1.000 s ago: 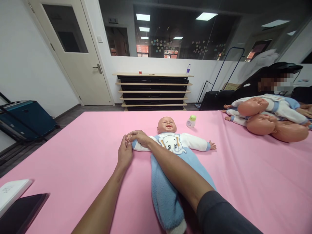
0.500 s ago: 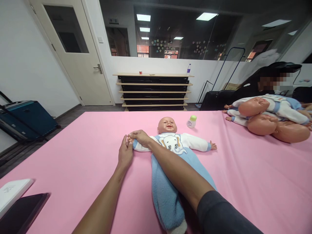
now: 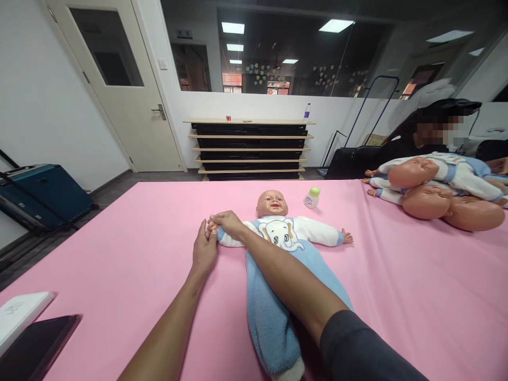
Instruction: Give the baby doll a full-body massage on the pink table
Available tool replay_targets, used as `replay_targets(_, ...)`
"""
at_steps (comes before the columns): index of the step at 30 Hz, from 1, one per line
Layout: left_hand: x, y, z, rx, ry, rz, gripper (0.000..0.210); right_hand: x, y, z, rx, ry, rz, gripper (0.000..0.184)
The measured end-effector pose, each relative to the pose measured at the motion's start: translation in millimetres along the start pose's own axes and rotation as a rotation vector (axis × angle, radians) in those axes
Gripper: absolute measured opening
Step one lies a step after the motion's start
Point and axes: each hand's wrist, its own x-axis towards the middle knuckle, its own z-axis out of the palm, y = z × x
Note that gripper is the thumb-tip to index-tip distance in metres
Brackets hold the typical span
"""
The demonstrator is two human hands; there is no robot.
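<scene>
In the head view, the doll (image 3: 283, 235) lies face up on the pink cloth (image 3: 138, 264), head away from the person, arms out to both sides. Both hands meet at the doll's hand (image 3: 213, 227) on the person's left. The left hand (image 3: 204, 251) has its thumb and fingers closed about it from the near, outer side; the right hand (image 3: 229, 224) reaches across the doll's body and grips at the same little hand, by the blue cuff (image 3: 220, 234). How hard either presses, I cannot tell, as the fingers hide much of the contact.

To do this well, I would keep the touch light, let one hand steady the wrist while the other works the small fingers, and avoid tugging the arm out of line. The right forearm lies over the doll's middle, so its weight is best held off the suit. The bottle (image 3: 311, 199) stands beyond the doll's shoulder, near its head, well clear of both hands
</scene>
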Motion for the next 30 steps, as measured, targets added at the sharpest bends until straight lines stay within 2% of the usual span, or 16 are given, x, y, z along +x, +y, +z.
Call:
replay_targets(3, -0.4, 2.0, -0.2, -0.002, -0.003, 0.009, 0.063, -0.7, -0.3, 0.3, -0.042, 0.001, -0.04, 0.033)
replay_targets(9, -1.7, 6.3, -2.4, 0.059, 0.022, -0.011, 0.057, -5.9, -4.5, -1.9, -0.027, -0.075, -0.016, 0.029)
replay_targets(18, 2.2, -2.3, -2.2, 0.069, 0.027, 0.014, 0.055, -1.7, -0.9, -4.5, -0.039, -0.051, 0.014, 0.037)
replay_targets(26, 1.1, -1.5, -0.7, 0.01, 0.011, -0.001, 0.061, 4.0, 6.4, -6.0, 0.049, -0.081, -0.016, 0.031)
replay_targets(30, 2.1, -3.6, -1.2, 0.017, 0.022, 0.003, 0.06, 2.0, 3.7, -6.6, 0.0, -0.091, -0.02, 0.022)
